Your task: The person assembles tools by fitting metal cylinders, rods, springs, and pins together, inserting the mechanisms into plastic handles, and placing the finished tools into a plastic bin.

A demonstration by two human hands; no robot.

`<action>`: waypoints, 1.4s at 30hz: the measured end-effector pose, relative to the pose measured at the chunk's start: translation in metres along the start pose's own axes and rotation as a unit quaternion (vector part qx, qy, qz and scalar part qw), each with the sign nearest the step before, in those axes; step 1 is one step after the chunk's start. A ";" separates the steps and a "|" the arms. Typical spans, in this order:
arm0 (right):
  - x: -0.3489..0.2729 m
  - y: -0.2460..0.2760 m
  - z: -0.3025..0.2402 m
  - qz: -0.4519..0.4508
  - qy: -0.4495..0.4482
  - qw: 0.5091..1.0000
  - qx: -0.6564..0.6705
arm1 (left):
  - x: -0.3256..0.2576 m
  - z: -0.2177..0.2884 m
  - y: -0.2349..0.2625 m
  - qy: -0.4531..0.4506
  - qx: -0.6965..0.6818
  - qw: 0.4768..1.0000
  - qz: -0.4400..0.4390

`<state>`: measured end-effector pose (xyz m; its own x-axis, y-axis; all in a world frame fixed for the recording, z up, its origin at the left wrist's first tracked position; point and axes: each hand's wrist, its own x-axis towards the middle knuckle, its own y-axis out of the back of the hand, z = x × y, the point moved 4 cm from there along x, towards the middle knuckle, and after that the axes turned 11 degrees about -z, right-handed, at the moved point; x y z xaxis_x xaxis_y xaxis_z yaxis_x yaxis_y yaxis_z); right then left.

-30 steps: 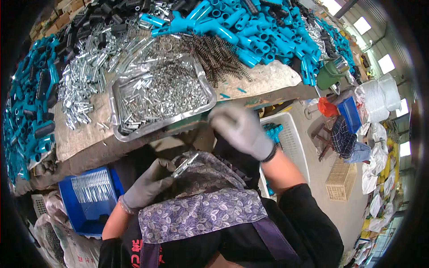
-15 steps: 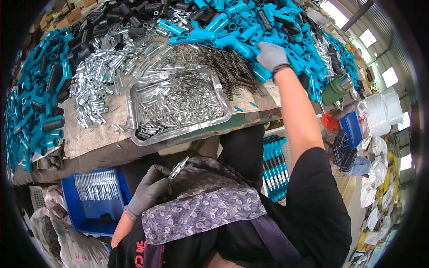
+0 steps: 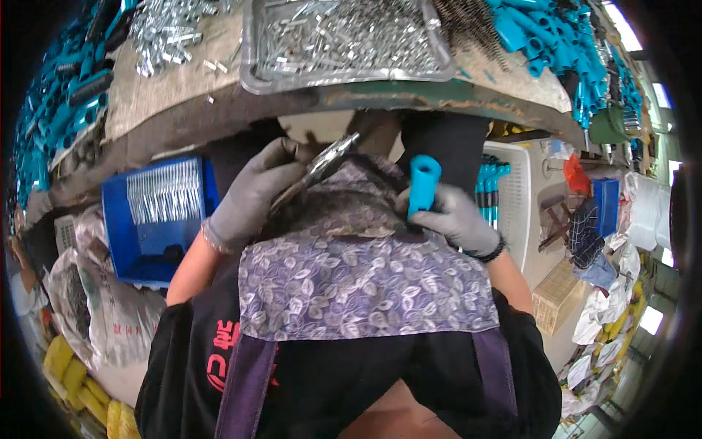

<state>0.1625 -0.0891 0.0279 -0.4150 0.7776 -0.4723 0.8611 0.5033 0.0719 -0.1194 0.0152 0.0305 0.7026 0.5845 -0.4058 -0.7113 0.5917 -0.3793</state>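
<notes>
Over my lap, my left hand (image 3: 256, 192), in a grey glove, is closed around a shiny metal shaft (image 3: 333, 156) that points up and to the right. My right hand (image 3: 459, 219), also gloved, grips a turquoise plastic tube-shaped handle (image 3: 423, 186) with its round open end facing up. The shaft and the handle are apart. Below both hands lies a purple leaf-patterned apron (image 3: 365, 282).
A metal tray (image 3: 347, 78) of small metal pins stands at the bench edge (image 3: 512, 104). Springs (image 3: 475, 25) and turquoise parts (image 3: 537, 33) lie to its right. A blue bin (image 3: 146, 252) with metal shafts is at left, a white crate (image 3: 516, 201) at right.
My right hand has come back from the pile on the bench to my lap, now with a turquoise handle. My left hand still holds the metal shaft. The view has tilted down.
</notes>
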 end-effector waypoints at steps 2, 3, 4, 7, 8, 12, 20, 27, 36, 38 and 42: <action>0.011 -0.015 0.008 -0.039 -0.023 0.996 -0.074 | -0.006 -0.002 0.001 0.012 -0.016 1.000 0.021; 0.012 -0.013 -0.004 0.011 0.025 0.997 -0.072 | -0.009 -0.003 0.003 0.027 -0.019 0.999 0.031; 0.012 -0.011 -0.013 0.064 0.070 0.993 -0.069 | -0.012 -0.006 0.006 0.030 -0.025 0.999 0.036; 0.015 0.012 -0.030 0.156 0.108 0.971 -0.144 | -0.020 -0.009 0.012 0.009 -0.049 0.998 0.029; 0.019 0.020 -0.031 0.167 0.122 0.966 -0.153 | -0.022 -0.010 0.014 0.008 -0.026 0.999 0.027; 0.031 0.029 -0.045 0.148 0.094 0.984 -0.014 | -0.025 -0.009 0.020 0.030 0.000 0.999 0.013; 0.065 0.026 -0.050 0.110 0.099 0.988 0.040 | -0.013 0.006 0.018 0.011 0.094 0.995 -0.015; 0.084 -0.019 -0.057 0.037 0.082 0.994 0.061 | 0.005 -0.005 0.017 -0.017 0.185 0.983 0.013; 0.079 -0.017 -0.046 0.050 0.307 0.943 -0.121 | 0.005 -0.012 0.009 -0.018 0.268 0.963 0.014; 0.080 -0.018 -0.046 0.054 0.311 0.940 -0.128 | 0.005 -0.017 0.011 0.010 0.244 0.970 0.017; 0.082 -0.025 -0.044 0.038 0.318 0.937 -0.137 | 0.002 -0.023 0.008 0.026 0.181 0.983 0.018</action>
<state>0.0945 -0.0212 0.0258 -0.5222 0.8384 0.1560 0.8234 0.4481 0.3482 -0.1241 0.0082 0.0076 0.6678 0.5853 -0.4599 -0.6765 0.7350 -0.0470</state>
